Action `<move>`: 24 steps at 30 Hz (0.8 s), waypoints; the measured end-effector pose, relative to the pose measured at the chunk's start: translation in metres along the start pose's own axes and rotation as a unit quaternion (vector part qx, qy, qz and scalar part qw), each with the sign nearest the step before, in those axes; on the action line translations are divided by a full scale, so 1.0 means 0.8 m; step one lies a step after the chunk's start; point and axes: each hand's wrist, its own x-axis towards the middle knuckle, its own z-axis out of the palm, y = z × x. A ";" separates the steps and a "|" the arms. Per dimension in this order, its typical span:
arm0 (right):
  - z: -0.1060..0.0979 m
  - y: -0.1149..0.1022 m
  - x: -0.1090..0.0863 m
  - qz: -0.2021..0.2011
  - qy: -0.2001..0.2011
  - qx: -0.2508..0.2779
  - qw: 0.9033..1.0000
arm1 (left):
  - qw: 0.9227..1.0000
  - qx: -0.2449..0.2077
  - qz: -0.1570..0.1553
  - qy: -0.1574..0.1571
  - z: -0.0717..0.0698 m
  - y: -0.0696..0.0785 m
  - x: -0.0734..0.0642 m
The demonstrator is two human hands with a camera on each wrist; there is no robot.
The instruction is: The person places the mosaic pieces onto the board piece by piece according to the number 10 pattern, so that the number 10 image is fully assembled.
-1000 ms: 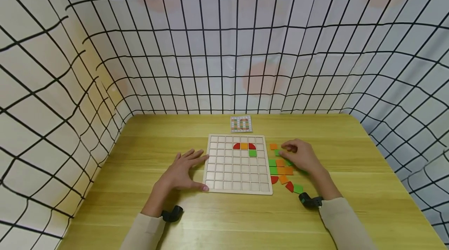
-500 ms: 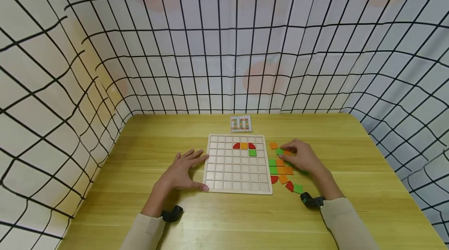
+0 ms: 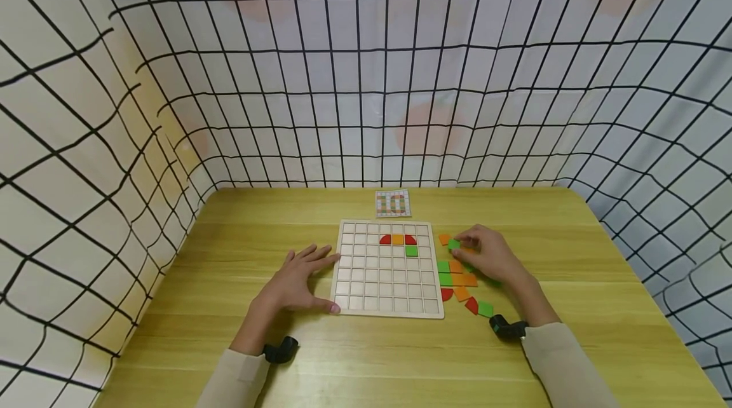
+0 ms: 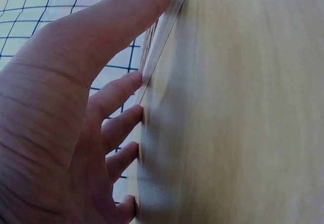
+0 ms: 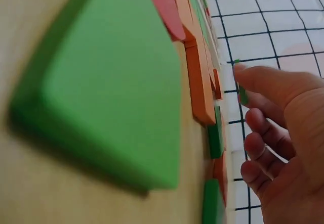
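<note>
Head view faces forward and down over the tabletop (image 3: 372, 363); wrist views skim it closely, the right's blurred green tile (image 5: 111, 92) apparently shared.

Left hand (image 3: 293, 281) (splayed), right hand (image 3: 490, 255) pinching

Legible text, numbers, labels, brands: none. Card (image 3: 393, 204), one, on desk (image 3: 366, 357) beyond board (image 3: 377, 281): coloured pattern printed over a grid; too small to tell whether it forms a numeral or letters. Tiles (image 5: 111, 87), green, orange and red: plain where faces show. Wrist cameras (image 3: 281, 350), two, black: any marking too small to read.
</note>
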 end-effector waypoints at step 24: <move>0.056 -0.090 0.039 -0.031 -0.032 0.069 0.997 | 1.000 0.007 0.004 0.005 0.001 0.001 0.000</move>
